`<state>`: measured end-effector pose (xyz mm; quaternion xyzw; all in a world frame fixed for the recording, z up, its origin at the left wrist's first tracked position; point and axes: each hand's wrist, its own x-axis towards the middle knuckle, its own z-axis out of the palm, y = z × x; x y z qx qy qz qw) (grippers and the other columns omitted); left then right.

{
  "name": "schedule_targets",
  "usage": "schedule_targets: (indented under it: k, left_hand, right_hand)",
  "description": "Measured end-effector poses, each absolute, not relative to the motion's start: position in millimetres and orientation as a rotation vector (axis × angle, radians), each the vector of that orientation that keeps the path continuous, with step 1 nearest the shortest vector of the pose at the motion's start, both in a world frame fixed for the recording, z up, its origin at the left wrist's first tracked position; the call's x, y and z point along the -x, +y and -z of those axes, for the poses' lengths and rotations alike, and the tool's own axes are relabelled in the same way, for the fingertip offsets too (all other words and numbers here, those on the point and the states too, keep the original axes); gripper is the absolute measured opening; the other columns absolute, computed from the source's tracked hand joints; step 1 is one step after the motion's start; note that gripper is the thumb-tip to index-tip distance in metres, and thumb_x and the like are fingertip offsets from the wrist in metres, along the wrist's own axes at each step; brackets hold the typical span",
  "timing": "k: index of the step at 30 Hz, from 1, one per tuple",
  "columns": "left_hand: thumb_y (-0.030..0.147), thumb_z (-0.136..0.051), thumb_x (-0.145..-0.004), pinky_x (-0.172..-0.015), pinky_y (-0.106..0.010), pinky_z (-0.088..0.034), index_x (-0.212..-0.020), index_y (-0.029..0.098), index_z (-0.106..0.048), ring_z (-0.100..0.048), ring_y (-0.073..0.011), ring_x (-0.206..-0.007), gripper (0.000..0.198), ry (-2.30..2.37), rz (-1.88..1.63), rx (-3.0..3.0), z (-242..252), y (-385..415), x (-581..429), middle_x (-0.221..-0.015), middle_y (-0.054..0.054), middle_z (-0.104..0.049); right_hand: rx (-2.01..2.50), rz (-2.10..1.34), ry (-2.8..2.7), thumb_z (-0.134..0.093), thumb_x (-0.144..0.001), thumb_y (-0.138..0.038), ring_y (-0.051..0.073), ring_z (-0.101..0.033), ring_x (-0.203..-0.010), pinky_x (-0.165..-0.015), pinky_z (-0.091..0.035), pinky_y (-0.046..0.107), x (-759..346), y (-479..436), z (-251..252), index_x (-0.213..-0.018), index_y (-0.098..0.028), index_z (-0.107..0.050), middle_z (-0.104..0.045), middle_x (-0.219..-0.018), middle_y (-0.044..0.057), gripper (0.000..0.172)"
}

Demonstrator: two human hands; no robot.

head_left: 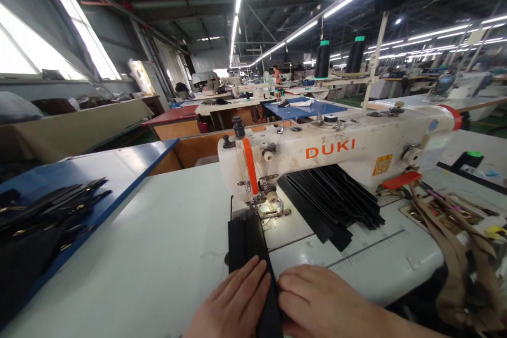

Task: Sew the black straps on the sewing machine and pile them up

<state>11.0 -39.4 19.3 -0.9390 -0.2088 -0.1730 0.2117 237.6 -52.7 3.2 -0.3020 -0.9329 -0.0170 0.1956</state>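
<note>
A long black strip of fabric or leather (258,240) runs from under the sewing machine's presser foot (253,203) toward me, folded or layered along its left side. My left hand (237,301) lies on the strip with its fingers stretched out and side by side. Against the strip's right edge, my right hand (317,298) has its fingers bent and closed on that edge; its thumb is hidden. The white sewing machine (293,153) bears the orange letters DUKI. A fanned stack of black strips (332,200) lies under its arm.
Black pieces with metal fittings (51,227) lie on a blue table (130,185) at the left. To the right are a tray of metal fittings (447,211) and hanging tan straps (455,259). Black thread cones (322,60) stand behind the machine. A distant person (276,75) is at the back.
</note>
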Motion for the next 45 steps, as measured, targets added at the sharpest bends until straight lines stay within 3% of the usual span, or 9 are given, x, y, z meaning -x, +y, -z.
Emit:
schedule_targets:
  k: [4, 7, 10, 14, 21, 28, 35, 42, 45]
  left_hand:
    - [0.002, -0.041, -0.070, -0.096, -0.040, -0.052, -0.123, 0.005, -0.058, -0.059, -0.0275, -0.118, 0.056, -0.961, 0.450, 2.651, -15, -14, -15, -0.128, -0.019, -0.061]
    - [-0.002, -0.039, -0.071, -0.098, -0.043, -0.050, -0.126, 0.006, -0.058, -0.057, -0.0283, -0.121, 0.058, -1.133, 0.352, 2.696, -14, 1, -19, -0.131, -0.019, -0.059]
    - [-0.003, -0.041, -0.070, -0.100, -0.043, -0.049, -0.126, 0.003, -0.057, -0.056, -0.0301, -0.122, 0.059, -1.165, 0.313, 2.727, -16, 7, -21, -0.133, -0.021, -0.057]
    - [0.000, -0.042, -0.072, -0.101, -0.044, -0.048, -0.125, 0.001, -0.058, -0.054, -0.0306, -0.124, 0.055, -1.177, 0.313, 2.745, -14, 9, -21, -0.133, -0.022, -0.057]
    - [0.003, -0.043, -0.072, -0.105, -0.045, -0.043, -0.131, 0.004, -0.053, -0.050, -0.0290, -0.128, 0.059, -1.203, 0.330, 2.768, -9, 16, -20, -0.137, -0.020, -0.054]
    - [0.015, -0.052, -0.067, -0.105, -0.047, -0.042, -0.138, 0.011, -0.046, -0.046, -0.0300, -0.131, 0.071, -1.188, 0.371, 2.811, 3, 13, -9, -0.142, -0.017, -0.049]
    - [0.011, -0.051, -0.069, -0.101, -0.040, -0.047, -0.147, 0.009, -0.030, -0.051, -0.0287, -0.127, 0.081, -0.976, 0.440, 2.770, -3, -17, 4, -0.142, -0.019, -0.049]
    - [0.005, -0.044, -0.077, -0.102, -0.035, -0.046, -0.154, 0.017, -0.002, -0.055, -0.0256, -0.123, 0.089, -0.971, 0.473, 2.738, -18, -22, 1, -0.142, -0.013, -0.051]
    - [0.005, -0.042, -0.077, -0.099, -0.035, -0.049, -0.153, 0.014, 0.003, -0.058, -0.0255, -0.119, 0.089, -0.922, 0.435, 2.706, -14, -17, -1, -0.138, -0.015, -0.055]
  right_hand:
    - [0.825, 0.166, -2.609, -0.070, -0.085, -0.038, 0.020, -0.062, -0.088, -0.078, -0.051, 0.030, -231, -49, -7, -0.086, -0.015, -0.064, -0.068, -0.096, 0.005, 0.024]
    - [0.653, 0.312, -2.506, -0.057, -0.094, -0.026, 0.019, -0.062, -0.085, -0.083, -0.048, 0.029, -229, -48, -3, -0.088, -0.013, -0.066, -0.071, -0.093, 0.005, 0.017]
    - [0.474, 0.409, -2.382, -0.041, -0.098, -0.011, 0.017, -0.062, -0.087, -0.088, -0.046, 0.029, -230, -48, -3, -0.092, -0.011, -0.068, -0.072, -0.090, 0.004, 0.028]
    - [0.444, 0.376, -2.406, -0.034, -0.101, -0.012, 0.018, -0.061, -0.094, -0.092, -0.044, 0.029, -234, -44, -8, -0.096, -0.011, -0.068, -0.071, -0.096, 0.005, 0.034]
    - [0.776, 0.220, -2.691, -0.054, -0.095, -0.019, 0.020, -0.058, -0.103, -0.096, -0.043, 0.033, -223, -19, -4, -0.096, -0.013, -0.066, -0.068, -0.108, 0.008, 0.014]
    - [0.762, 0.235, -2.724, -0.056, -0.091, -0.021, 0.023, -0.060, -0.098, -0.093, -0.046, 0.036, -211, -25, -5, -0.091, -0.012, -0.067, -0.068, -0.103, 0.013, 0.014]
    - [0.657, 0.410, -2.355, -0.055, -0.089, -0.019, 0.021, -0.064, -0.074, -0.070, -0.052, 0.030, -189, -39, 34, -0.075, -0.012, -0.066, -0.071, -0.080, 0.008, 0.019]
    - [0.656, 0.475, -2.125, -0.041, -0.096, -0.016, 0.018, -0.063, -0.074, -0.069, -0.051, 0.026, -182, -34, 47, -0.075, -0.013, -0.066, -0.070, -0.075, 0.008, 0.033]
    - [0.632, 0.486, -2.169, -0.041, -0.097, -0.017, 0.018, -0.063, -0.078, -0.071, -0.051, 0.026, -184, -32, 51, -0.075, -0.015, -0.065, -0.071, -0.077, 0.007, 0.033]
